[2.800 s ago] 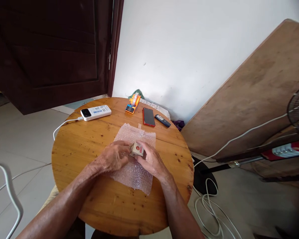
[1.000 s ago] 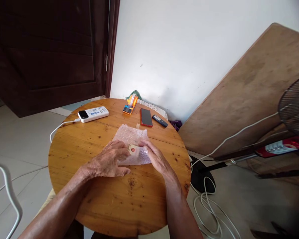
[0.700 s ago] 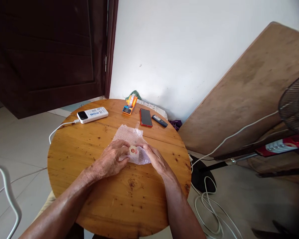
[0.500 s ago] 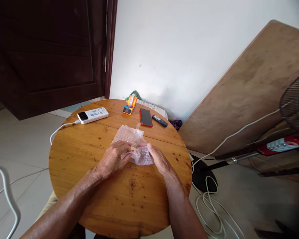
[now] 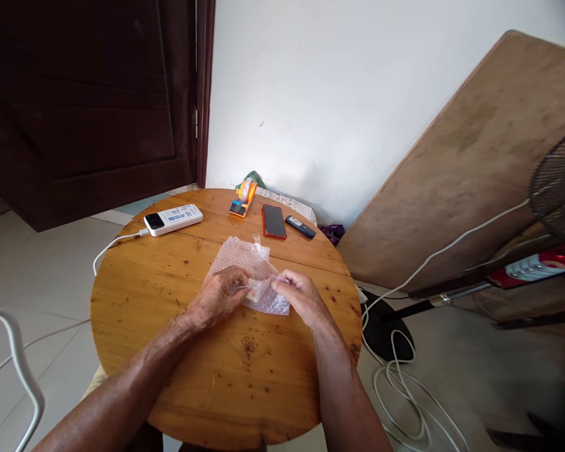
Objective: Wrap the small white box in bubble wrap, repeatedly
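Note:
A sheet of clear bubble wrap [image 5: 245, 258] lies on the round wooden table [image 5: 179, 376], folded over a small pale box that now barely shows through it. My left hand [image 5: 216, 299] presses on the wrapped box from the left. Beside it my right hand [image 5: 297, 297] pinches the plastic's near fold from the right. Both hands sit close together at the table's middle.
At the table's far side lie a white power bank [image 5: 171, 220] with a white cable [image 5: 107, 247], an orange tape dispenser [image 5: 243, 197], a red-cased phone [image 5: 274, 221] and a small dark device [image 5: 300, 226]. A wooden board [image 5: 471, 176] leans at right; a fan [image 5: 558, 188] and floor cables [image 5: 405, 408] lie beyond.
The bubble wrap's near half was folded up over the small box, which went from bare in my fingers to nearly covered. My hands have drawn closer together on the bundle.

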Available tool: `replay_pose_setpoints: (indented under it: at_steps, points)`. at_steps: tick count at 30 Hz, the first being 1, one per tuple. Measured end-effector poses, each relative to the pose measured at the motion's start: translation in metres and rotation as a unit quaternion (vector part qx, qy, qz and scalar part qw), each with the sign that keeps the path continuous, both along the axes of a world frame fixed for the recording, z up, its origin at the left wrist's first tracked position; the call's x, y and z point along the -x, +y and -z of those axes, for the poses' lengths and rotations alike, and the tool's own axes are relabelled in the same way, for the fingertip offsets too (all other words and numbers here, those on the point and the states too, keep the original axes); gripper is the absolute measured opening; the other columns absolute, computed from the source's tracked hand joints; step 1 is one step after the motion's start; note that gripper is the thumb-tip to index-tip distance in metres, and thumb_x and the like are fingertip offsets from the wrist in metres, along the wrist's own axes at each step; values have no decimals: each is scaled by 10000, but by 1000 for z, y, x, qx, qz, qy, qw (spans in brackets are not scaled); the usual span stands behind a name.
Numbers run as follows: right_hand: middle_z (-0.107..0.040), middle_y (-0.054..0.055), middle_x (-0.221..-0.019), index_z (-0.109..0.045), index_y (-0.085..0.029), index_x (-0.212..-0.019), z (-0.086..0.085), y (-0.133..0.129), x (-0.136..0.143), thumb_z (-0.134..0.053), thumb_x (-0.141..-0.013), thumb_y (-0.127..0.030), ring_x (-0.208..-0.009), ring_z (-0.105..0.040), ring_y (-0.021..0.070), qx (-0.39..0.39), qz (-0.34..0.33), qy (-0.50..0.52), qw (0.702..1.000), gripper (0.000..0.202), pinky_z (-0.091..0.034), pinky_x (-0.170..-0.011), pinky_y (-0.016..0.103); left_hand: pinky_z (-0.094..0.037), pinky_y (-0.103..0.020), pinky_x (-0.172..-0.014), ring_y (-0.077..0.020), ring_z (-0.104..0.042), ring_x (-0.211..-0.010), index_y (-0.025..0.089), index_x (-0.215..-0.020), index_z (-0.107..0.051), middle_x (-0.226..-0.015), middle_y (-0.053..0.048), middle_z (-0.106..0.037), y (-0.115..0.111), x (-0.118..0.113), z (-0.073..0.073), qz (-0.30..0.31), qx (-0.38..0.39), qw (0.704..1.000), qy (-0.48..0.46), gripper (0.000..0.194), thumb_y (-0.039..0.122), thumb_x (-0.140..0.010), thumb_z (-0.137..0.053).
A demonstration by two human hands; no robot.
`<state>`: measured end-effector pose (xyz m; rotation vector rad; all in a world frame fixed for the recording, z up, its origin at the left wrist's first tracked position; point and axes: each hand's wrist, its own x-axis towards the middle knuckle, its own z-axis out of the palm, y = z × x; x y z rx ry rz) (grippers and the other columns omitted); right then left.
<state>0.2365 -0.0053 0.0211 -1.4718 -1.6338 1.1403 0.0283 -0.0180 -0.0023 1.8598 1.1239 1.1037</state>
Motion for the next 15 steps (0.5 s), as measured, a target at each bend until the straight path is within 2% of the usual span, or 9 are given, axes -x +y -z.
replay_pose_setpoints:
  at_steps: [3, 7, 15]
  points:
    - [-401, -58, -576, -493, -193, -626, 0, 0, -2, -580, -741, -365, -556, -365, 107, -21, 3, -66, 998, 225, -249, -516, 239, -460, -222, -731, -132, -641, -823, 183, -790, -651, -904, -12, -713, 1, 2, -1, 3, -6, 1000, 1, 64, 163, -825, -601]
    - [-413, -53, -600, -476, -192, -635, 3, 0, -2, -566, -753, -357, -577, -381, 110, -43, -16, -111, 993, 222, -267, -524, 232, -448, -221, -701, -131, -626, -789, 178, -819, -665, -892, -15, -708, 2, 3, 0, -2, 11, 1000, 9, 55, 197, -823, -613]
    - [-427, -44, -623, -483, -196, -654, 3, -3, 3, -535, -775, -336, -598, -389, 118, -74, -12, -135, 988, 192, -289, -554, 241, -445, -229, -706, -136, -616, -773, 176, -767, -647, -840, -13, -699, -2, 5, -1, 1, 55, 999, 4, 72, 239, -797, -630]
